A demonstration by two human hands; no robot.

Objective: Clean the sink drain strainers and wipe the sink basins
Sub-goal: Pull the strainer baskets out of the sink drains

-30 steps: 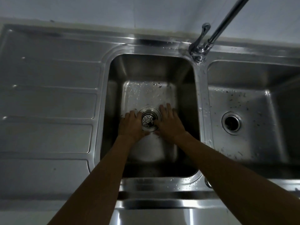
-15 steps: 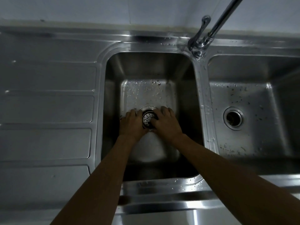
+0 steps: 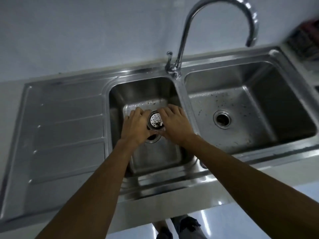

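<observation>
A round perforated metal strainer [image 3: 156,121] with dark bits of debris in it is lifted above the drain hole [image 3: 152,138] of the left basin [image 3: 138,90]. My left hand [image 3: 136,125] grips its left side and my right hand [image 3: 174,121] grips its right side. The open drain shows just below my hands. The right basin [image 3: 259,107] is speckled with dark debris around its own drain [image 3: 222,119], where I cannot make out a strainer.
A tall curved tap [image 3: 215,23] with a lever rises behind the divider between the basins. A ribbed steel drainboard [image 3: 65,128] lies to the left. A dark blurred object [image 3: 305,40] stands at the far right. Floor and feet show beneath the counter edge.
Both hands closed on the strainer and raised it out of the left drain, leaving the hole open. The camera pulled back and tilted up, bringing the tap's arch into view.
</observation>
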